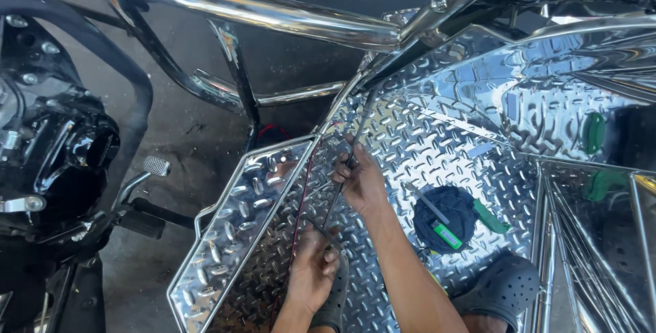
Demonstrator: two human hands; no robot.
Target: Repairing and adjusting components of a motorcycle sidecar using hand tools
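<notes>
My right hand (361,181) grips a thin dark metal rod (342,183) that runs slanting down across the shiny diamond-plate floor (417,142) of a small vehicle. Lower down, my left hand (313,271) pinches the rod's lower end, resting on the plate beside a grey sandal (336,299). A thin red wire (301,210) runs along the plate's raised edge just left of both hands.
A dark cloth bundle with a green-handled tool (444,220) lies on the plate to the right. A dark clog-style shoe (502,288) is at lower right. Chrome tube bars (239,8) cross above. A black motorcycle engine and foot pedal (156,166) stand at left over concrete ground.
</notes>
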